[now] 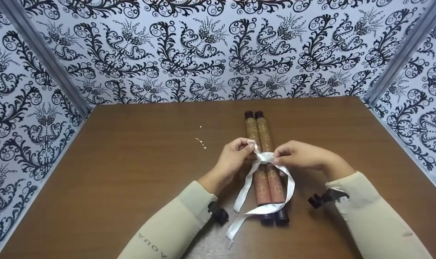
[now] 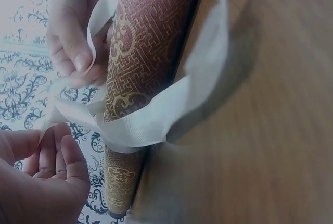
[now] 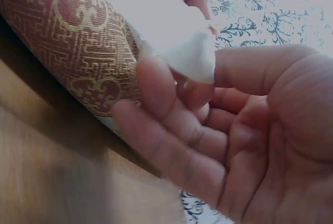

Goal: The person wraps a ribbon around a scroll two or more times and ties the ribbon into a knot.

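Two long rolls lie side by side on the table, covered in red-to-gold patterned brocade with dark end knobs. A white satin ribbon circles them near the middle and crosses on top. My left hand pinches a short ribbon end between thumb and fingertips, left of the crossing. At the right, my right hand pinches a part of the ribbon between thumb and index finger, its other fingers beside the brocade. The long ribbon tails curve over the lower rolls toward the front. In the left wrist view the ribbon wraps the brocade.
Small white specks lie on the brown wooden table, left of the rolls. Black-and-white patterned panels stand around the back and sides. Black wrist cameras sit on both sleeves, near the table surface.
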A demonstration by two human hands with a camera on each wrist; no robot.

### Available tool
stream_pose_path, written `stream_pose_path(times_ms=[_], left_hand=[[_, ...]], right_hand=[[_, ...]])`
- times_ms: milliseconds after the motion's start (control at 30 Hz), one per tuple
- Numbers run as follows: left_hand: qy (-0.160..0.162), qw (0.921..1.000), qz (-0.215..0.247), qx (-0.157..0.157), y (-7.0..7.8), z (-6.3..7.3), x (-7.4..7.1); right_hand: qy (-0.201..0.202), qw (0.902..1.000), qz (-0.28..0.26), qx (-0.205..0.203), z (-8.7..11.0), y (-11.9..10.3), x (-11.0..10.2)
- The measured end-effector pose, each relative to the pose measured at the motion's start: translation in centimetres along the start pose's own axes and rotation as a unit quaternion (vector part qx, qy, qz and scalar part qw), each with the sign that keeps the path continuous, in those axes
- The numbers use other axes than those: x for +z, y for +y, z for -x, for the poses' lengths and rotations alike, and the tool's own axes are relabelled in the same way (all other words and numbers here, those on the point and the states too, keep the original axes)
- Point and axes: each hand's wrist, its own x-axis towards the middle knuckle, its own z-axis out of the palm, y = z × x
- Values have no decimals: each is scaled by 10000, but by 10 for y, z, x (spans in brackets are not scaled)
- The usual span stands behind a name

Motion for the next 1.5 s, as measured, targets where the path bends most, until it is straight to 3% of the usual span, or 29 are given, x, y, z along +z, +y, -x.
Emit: stream_pose_path(times_ms=[167, 267, 367, 500, 600, 767, 1033, 1167, 1333, 1500], left_hand=[[49, 9999, 56, -134, -1, 0, 0], [37, 9998, 119, -143, -1, -1, 1], [5, 9997, 202, -170, -2, -1, 1], [-12, 9993, 315, -206, -2, -2, 0], [23, 9993, 318, -197, -4, -3, 1], [72, 9993, 323, -196, -5, -4, 1], [249, 9984, 423, -296, -6, -4, 1], [332, 9979, 460, -324, -7, -5, 1], [396, 9970, 525, -411, -7, -6, -1], [449, 9960, 538, -559, -7, -5, -3]], right_hand=[[-314, 9924, -1191, -38, 0, 8, -3], [-404, 9895, -1386, -74, 2, 10, -7], [-228, 9949, -978, -69, 6, 6, -11], [162, 9998, 74, -43, 12, -5, -15], [294, 9961, 830, 88, 12, -8, -12], [352, 9876, 1505, 266, 4, -2, -2], [422, 9820, 1810, 324, -1, 10, -2], [679, 9792, 1884, 337, 0, 10, -6], [1213, 9785, 1632, 347, 1, 4, -7], [1493, 9811, 1234, 27, -4, 2, -1]])
